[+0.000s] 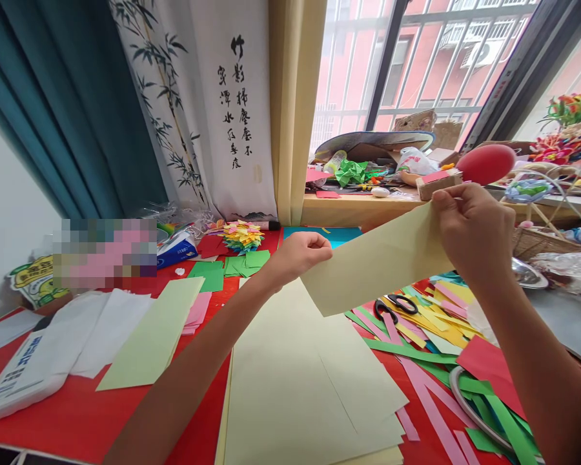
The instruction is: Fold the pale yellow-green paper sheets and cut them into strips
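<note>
A pale yellow-green paper piece is held up in the air, slanting upward to the right. My left hand pinches its left end, fingers closed. Higher up, my right hand pinches the right end between thumb and fingers. Below the held piece lies a stack of pale yellow-green sheets with uneven edges, and a thin dark line shows on the top sheet. Another pale green sheet rests on the red table to the left of the stack.
Black-handled scissors and coloured paper strips lie right of the stack. Small green squares and a folded-paper ball are at the back. Tissue packs sit left. A red balloon is by the window ledge.
</note>
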Demonstrator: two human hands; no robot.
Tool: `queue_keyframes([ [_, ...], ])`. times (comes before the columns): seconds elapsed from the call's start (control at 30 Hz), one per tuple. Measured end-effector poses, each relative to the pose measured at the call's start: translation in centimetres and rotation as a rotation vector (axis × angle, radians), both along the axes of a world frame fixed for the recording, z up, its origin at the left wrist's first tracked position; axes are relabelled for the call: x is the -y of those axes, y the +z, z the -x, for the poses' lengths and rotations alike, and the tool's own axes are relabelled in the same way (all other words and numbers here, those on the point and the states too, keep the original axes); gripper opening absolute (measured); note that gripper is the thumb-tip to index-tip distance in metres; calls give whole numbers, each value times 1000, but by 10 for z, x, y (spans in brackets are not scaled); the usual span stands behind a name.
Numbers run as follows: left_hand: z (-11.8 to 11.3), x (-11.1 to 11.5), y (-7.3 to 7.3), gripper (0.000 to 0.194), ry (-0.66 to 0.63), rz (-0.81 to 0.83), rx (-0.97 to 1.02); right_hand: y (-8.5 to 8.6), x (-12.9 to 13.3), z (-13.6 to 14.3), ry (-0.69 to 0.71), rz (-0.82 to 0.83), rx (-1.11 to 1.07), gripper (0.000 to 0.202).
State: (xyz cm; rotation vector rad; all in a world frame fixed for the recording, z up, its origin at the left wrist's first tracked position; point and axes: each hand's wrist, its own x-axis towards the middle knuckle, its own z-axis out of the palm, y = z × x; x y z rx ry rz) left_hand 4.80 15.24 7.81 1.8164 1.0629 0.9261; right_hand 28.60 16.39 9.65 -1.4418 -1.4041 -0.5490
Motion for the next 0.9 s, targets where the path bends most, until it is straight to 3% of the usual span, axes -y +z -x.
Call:
queue_keyframes([
  [0.23, 4, -4, -1, 15, -1, -26, -32, 0, -5, -12, -28, -12, -3, 18],
  [0.53, 15, -12, -2, 12, -34, -89, -161, -4, -14, -27, -184, -21, 46, 22],
  [0.73, 44, -28, -4, 13, 186, -266, -422, -4, -21, -46, -231, -39, -50, 24],
  [0.8, 55, -31, -1, 12, 214, -284, -448, -1, -20, -47, -200, -42, -109, 23],
  [0.9, 62, -28, 8, 16, 229, -326, -436, 4, -9, -31, -40, -34, -125, 22],
])
